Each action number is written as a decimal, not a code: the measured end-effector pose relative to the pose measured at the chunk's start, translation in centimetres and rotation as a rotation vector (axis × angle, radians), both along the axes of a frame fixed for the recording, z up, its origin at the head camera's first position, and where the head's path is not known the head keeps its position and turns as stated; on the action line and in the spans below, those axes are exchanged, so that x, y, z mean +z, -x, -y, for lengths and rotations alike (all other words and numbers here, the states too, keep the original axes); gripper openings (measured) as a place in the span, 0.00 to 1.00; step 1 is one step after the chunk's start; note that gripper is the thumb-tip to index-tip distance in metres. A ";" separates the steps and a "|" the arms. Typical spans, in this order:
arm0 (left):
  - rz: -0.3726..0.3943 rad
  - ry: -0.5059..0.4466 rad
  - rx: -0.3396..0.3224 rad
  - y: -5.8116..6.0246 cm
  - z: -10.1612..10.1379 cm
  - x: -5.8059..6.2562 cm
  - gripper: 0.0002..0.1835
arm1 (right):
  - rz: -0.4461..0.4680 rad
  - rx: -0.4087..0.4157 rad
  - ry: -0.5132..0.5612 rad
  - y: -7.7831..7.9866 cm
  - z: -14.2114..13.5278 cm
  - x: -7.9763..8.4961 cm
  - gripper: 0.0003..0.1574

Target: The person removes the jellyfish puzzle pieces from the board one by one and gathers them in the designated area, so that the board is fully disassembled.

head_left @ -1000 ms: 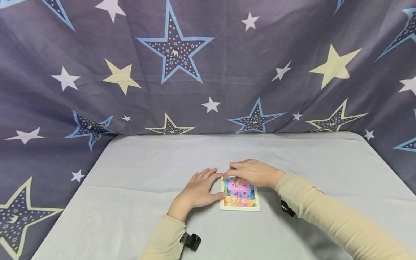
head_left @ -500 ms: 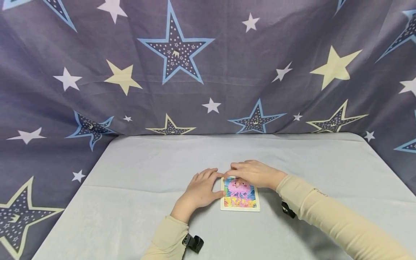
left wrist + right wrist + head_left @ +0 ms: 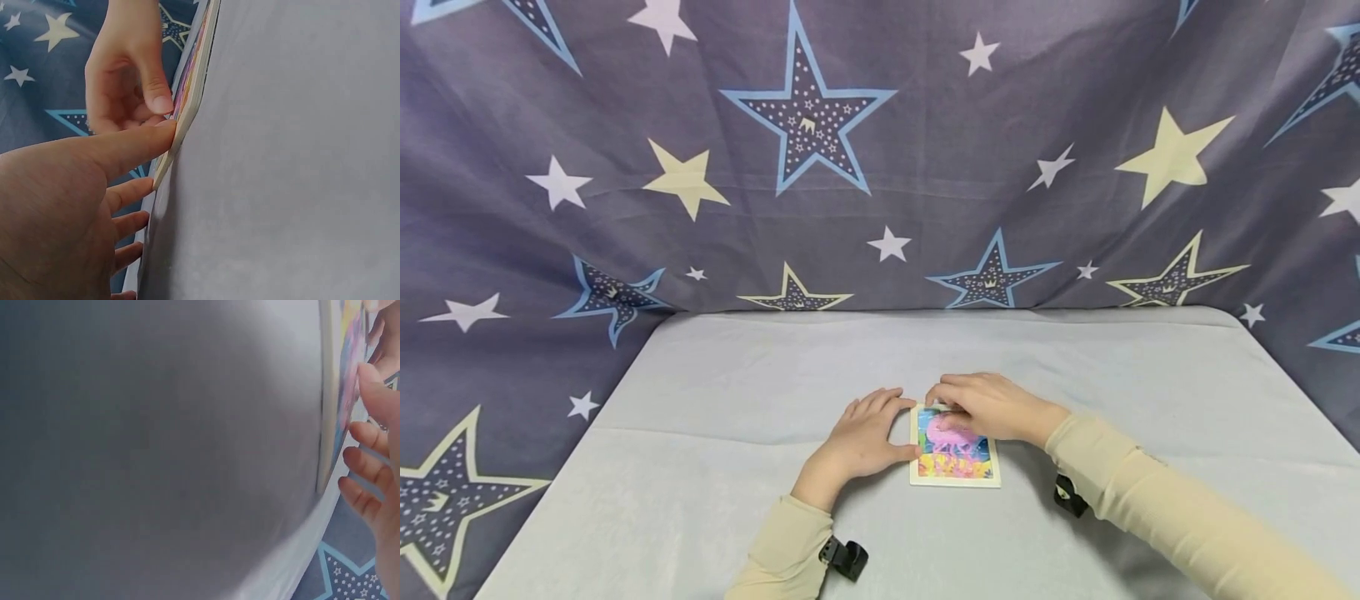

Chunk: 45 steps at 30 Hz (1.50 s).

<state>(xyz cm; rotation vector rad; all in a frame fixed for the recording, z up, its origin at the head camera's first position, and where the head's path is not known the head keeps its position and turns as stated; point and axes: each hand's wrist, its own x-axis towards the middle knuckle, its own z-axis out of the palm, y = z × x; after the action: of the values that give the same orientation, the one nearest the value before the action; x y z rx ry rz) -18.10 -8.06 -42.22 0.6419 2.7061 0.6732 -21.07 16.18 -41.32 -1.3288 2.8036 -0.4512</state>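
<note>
A small picture board [image 3: 955, 482] lies flat on the grey tabletop in the head view, its pink sea creature and blue background framed by a pale border. My left hand [image 3: 855, 442] is at its left side: the thumb touches the left edge and the index fingertip reaches the upper left corner. In the left wrist view that thumb [image 3: 140, 147] lies on the board's rim. My right hand [image 3: 996, 406] hovers low over the top of the board and hides its upper right part. Its thumb [image 3: 372, 381] is at the picture surface, fingers loosely bent.
The grey cloth-covered table [image 3: 700, 500] extends around the board on all sides. A purple-grey curtain with stars [image 3: 880, 167] hangs behind its far edge. Black straps with small devices [image 3: 844, 558] sit on both sleeved wrists.
My right hand has shifted slightly right, its index finger leaving the board's upper left corner and uncovering more of the picture's top. The left hand and the board stay nearly in place.
</note>
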 end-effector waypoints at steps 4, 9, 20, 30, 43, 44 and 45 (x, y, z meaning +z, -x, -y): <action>0.000 -0.005 -0.003 -0.1 0.0 0.4 0.38 | 0.010 -0.036 0.018 -0.4 0.5 -0.1 0.18; 0.002 -0.010 0.001 -0.1 0.0 0.1 0.38 | -0.008 -0.077 0.012 -0.8 0.9 -0.1 0.19; -0.002 -0.001 -0.006 -0.3 0.0 0.6 0.38 | 0.028 -0.158 0.054 -1.2 1.3 0.1 0.15; 0.002 0.002 -0.002 -0.1 0.0 0.2 0.38 | 0.016 -0.173 0.073 -1.4 1.6 0.1 0.14; -0.006 -0.004 0.005 0.2 0.1 -0.6 0.39 | 0.121 -0.212 0.138 -1.4 1.6 0.1 0.13; -0.006 -0.003 0.005 0.2 0.1 -0.6 0.39 | 0.133 -0.210 0.152 -1.4 1.6 0.1 0.12; -0.005 0.000 0.006 0.2 0.1 -0.6 0.39 | 0.144 -0.209 0.166 -1.4 1.6 0.2 0.11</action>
<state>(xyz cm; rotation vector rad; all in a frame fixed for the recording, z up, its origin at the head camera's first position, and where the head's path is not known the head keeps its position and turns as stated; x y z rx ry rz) -18.31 -8.15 -42.84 0.6371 2.7135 0.6741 -19.63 14.55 -41.17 -0.9813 2.8464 -0.7678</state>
